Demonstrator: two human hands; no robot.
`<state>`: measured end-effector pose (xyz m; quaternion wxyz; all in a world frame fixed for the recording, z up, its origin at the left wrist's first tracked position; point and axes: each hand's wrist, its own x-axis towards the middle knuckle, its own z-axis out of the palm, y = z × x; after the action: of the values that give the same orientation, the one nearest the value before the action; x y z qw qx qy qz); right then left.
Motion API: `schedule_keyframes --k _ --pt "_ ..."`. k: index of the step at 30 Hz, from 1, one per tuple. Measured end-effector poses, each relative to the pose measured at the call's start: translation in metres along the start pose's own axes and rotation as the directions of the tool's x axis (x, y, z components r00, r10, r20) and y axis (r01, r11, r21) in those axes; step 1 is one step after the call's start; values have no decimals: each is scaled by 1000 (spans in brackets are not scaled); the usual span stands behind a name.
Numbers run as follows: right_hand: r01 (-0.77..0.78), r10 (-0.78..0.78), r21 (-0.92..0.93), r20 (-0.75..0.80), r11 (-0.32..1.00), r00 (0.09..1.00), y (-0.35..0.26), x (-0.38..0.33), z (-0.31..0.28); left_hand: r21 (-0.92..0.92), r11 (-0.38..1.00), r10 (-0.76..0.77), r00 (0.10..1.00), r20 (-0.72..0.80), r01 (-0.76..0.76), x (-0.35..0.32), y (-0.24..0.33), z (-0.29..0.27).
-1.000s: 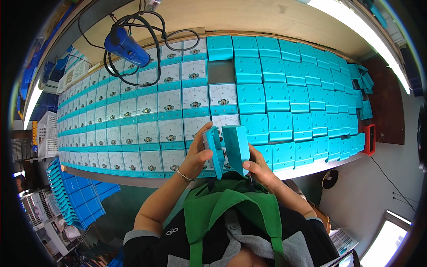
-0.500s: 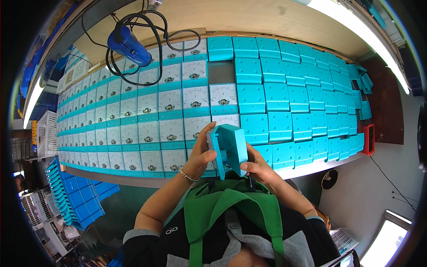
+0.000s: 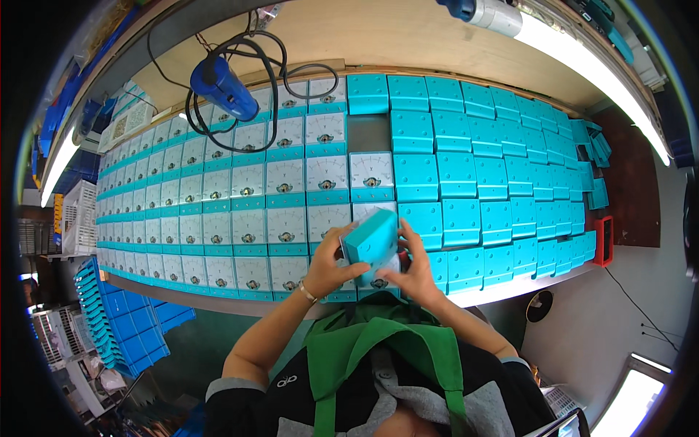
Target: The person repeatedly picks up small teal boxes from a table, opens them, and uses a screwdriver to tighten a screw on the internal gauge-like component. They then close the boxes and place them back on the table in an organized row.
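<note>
Between my two hands is a teal panel meter [image 3: 373, 237], tilted, its plain teal back housing facing up toward me. My left hand [image 3: 329, 264] is closed around its left side, thumb along the lower edge. On the right side my right hand [image 3: 415, 268] grips it with fingers at the far edge and thumb near the bottom. The meter's dial side is hidden. Below and beyond it lie rows of meters [image 3: 285, 178] with white dial faces up. Right of these are rows of teal housings [image 3: 418, 176] with their plain sides up.
A blue power tool [image 3: 224, 91] with a looped black cable [image 3: 271, 54] hangs over the far left meters. A grey gap [image 3: 369, 135] shows among the rows. A red box [image 3: 604, 240] stands at the right end. Blue bins [image 3: 135, 320] are lower left.
The teal housing and the front part, apart on one side before, now look pressed together. My hands have turned the meter so its back faces up. The view has shifted slightly.
</note>
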<state>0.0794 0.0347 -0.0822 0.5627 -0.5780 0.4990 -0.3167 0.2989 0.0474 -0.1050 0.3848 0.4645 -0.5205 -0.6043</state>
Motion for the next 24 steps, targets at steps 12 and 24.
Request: schedule_keyframes --k 12,24 --pt "-215 218 -87 22 973 976 -2 64 -42 316 942 139 988 -70 -110 66 4 -16" --pt "-164 221 347 -131 923 966 21 29 -58 904 427 372 918 -141 -34 279 -28 -107"
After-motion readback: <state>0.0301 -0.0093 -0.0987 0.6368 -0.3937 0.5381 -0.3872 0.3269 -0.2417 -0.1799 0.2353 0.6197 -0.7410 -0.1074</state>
